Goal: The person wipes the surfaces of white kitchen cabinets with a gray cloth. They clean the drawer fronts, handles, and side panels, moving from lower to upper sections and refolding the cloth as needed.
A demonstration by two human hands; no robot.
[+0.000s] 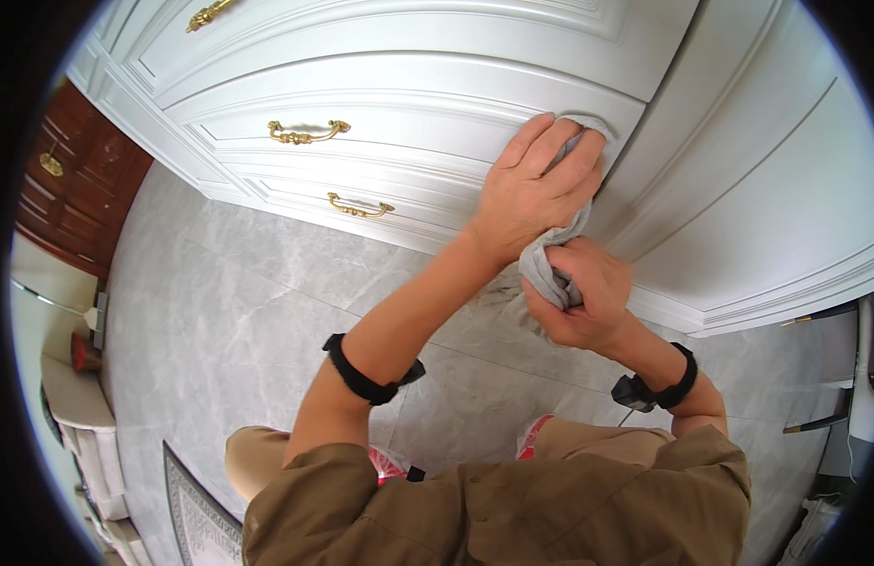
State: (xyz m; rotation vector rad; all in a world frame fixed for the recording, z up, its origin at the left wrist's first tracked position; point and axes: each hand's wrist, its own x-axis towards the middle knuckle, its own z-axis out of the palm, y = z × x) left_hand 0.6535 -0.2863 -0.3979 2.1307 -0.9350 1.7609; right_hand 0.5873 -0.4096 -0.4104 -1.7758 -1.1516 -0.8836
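Observation:
A grey cloth [547, 272] stretches between my two hands. My left hand [539, 187] presses one end of it against the right part of a white panelled drawer front [416, 127], close to the cabinet's vertical edge. Below and a little to the right, my right hand [586, 293] grips the bunched other end, off the cabinet face. The upper drawer bears an ornate brass pull handle [308, 133], and a second brass handle [359, 206] is on the drawer beneath it. Part of the cloth is hidden under my left fingers.
White side panelling [755, 191] adjoins the drawers at the right. Grey marble-look tiles [267, 318] cover the floor. A dark wooden door [90, 177] stands far left, with a beige sofa [79, 410] below it in view. A patterned rug [196, 516] lies lower left.

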